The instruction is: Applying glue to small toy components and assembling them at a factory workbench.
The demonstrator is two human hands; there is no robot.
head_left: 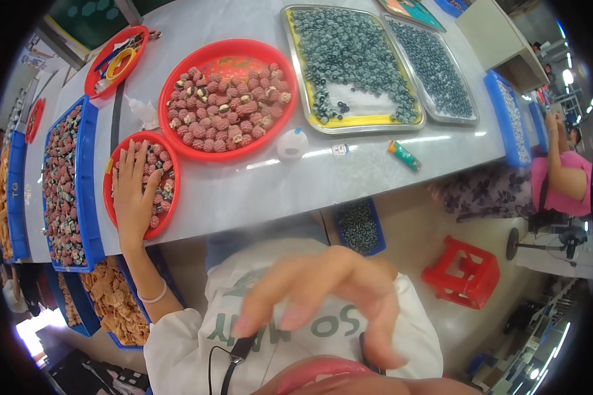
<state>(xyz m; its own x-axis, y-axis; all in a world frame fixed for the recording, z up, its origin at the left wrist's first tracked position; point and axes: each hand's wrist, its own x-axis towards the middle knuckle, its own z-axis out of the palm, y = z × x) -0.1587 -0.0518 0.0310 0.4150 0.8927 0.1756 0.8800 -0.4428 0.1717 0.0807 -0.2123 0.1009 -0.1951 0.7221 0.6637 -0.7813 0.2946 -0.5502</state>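
Observation:
My left hand (133, 187) lies with fingers stretched over a small red round tray (168, 224) of pink raspberry-shaped pieces (159, 158). Some of these pieces have dark and pale parts. Close to the camera, my right hand (326, 289) is raised in front of my white shirt. Its fingers are bent but apart, slightly blurred, with nothing seen between them. Beyond the small tray stands a larger red round tray (280, 135), filled with more raspberry-shaped pieces (227, 108), several showing pale ends.
Metal trays of dark berry-like balls (349, 52) stand at the far right. A white bottle (292, 143) and a green tube (404, 156) lie nearer. Left is a blue crate (89, 197); a red stool (461, 271) and a person in pink (566, 178) are right.

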